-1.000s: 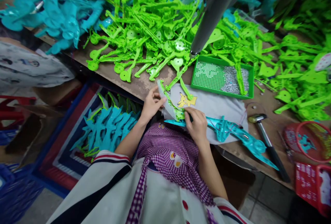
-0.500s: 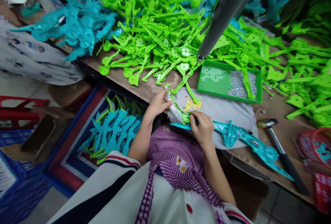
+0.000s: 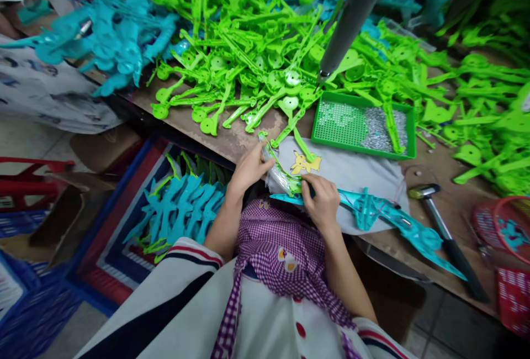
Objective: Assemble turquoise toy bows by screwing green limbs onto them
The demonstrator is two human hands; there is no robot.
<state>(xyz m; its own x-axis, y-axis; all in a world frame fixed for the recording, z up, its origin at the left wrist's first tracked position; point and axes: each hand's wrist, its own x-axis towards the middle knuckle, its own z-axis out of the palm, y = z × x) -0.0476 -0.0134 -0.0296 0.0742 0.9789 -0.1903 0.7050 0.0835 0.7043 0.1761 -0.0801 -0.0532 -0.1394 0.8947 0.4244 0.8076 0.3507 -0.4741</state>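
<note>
Between my hands is a lime-green plastic part with a clear, shiny section point(image 3: 282, 180), slanting over the table's front edge. My left hand point(image 3: 248, 174) is closed on its upper left end, thumb and fingers pinching it. My right hand point(image 3: 321, 200) pinches its lower right end, the fingertips hiding that tip. A long teal plastic piece point(image 3: 366, 211) lies under my right hand and stretches right across a grey cloth point(image 3: 348, 174) with a yellow cartoon figure. A loose green part rests on the cloth's upper edge.
Lime-green parts point(image 3: 248, 44) are heaped across the table, with teal pieces point(image 3: 116, 33) at left. A green tray point(image 3: 364, 151) holds small metal bits. A hammer point(image 3: 441, 223) and a red basket point(image 3: 491, 232) lie right. Below left stands a crate point(image 3: 93, 243) of assembled pieces. A dark pole slants down overhead.
The whole view has shifted slightly, the table things moving a little left and up. Both hands keep their hold on the green part, with barely any finger movement.
</note>
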